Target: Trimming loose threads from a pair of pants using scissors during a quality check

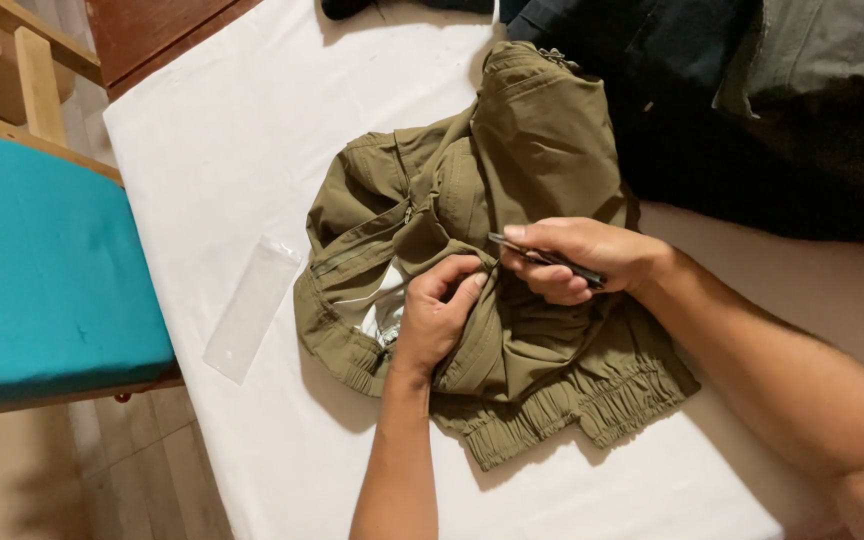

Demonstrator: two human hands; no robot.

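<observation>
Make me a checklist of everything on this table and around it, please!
Surface: white cloth-covered table, mostly bare on the near left.
Job's things: crumpled olive garment with elastic hems; thin dark tool.
Clutter: clear plastic sleeve lying flat left of the garment; dark clothes pile at the top right.
Grippers: left hand pinches the garment's fabric; right hand holds the tool, tip at the pinched spot.
Cables: nothing seen.
Surroundings: teal cushion on a wooden frame at left; wooden floor below.

L hand (pixel 435 318) pinches olive garment (pixel 512 300); R hand (pixel 577 258) holds thin dark tool (pixel 547 258).
</observation>
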